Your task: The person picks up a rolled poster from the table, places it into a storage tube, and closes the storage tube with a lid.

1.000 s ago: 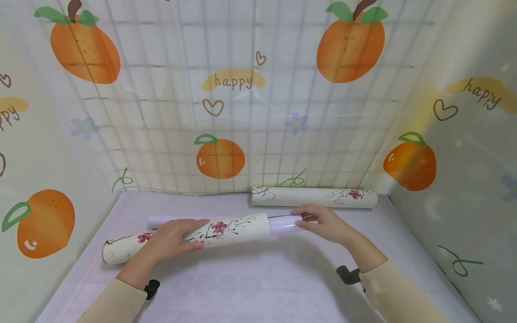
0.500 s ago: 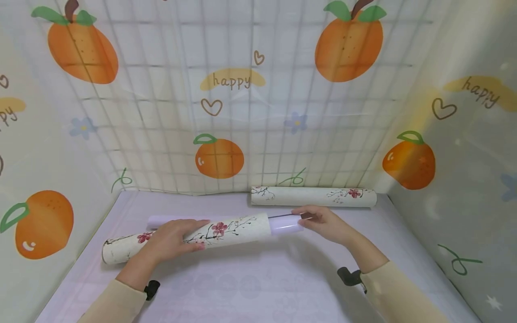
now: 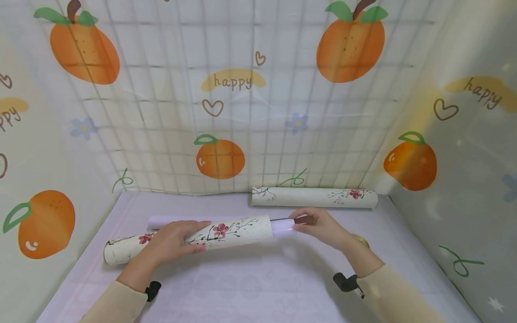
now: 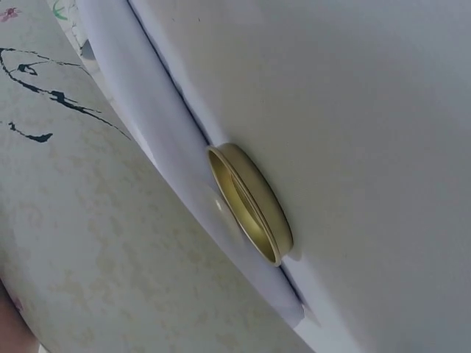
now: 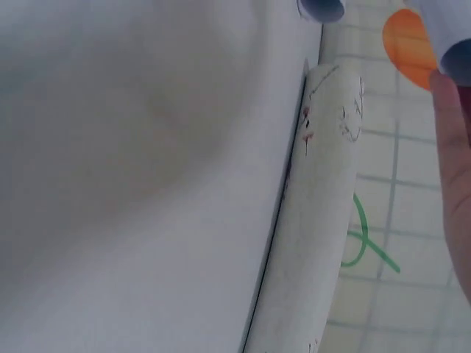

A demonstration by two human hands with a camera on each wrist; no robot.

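Observation:
My left hand (image 3: 173, 240) lies over a long cream tube (image 3: 238, 231) printed with blossom branches and grips it at the middle. From the tube's right end sticks a short length of a glossy lilac roll (image 3: 282, 228). The thumb and fingers of my right hand (image 3: 323, 226) pinch that roll's outer end. In the right wrist view, a finger (image 5: 449, 132) is at the open end of the roll (image 5: 445, 37). Behind the gripped tube lies another lilac roll (image 3: 161, 220), partly hidden. A shallow gold ring-shaped piece (image 4: 254, 202) shows beside a lilac roll (image 4: 158, 121) in the left wrist view.
A second blossom-printed tube (image 3: 311, 197) lies along the back of the pale lilac table (image 3: 250, 287). Orange-printed sheeting (image 3: 258, 112) stands as walls behind and at both sides. A gold curved edge (image 3: 361, 241) shows just beyond my right wrist.
My right hand has shifted slightly left, and less of the lilac roll shows outside the tube. A gold edge has come into view by the right wrist. The left hand keeps its grip.

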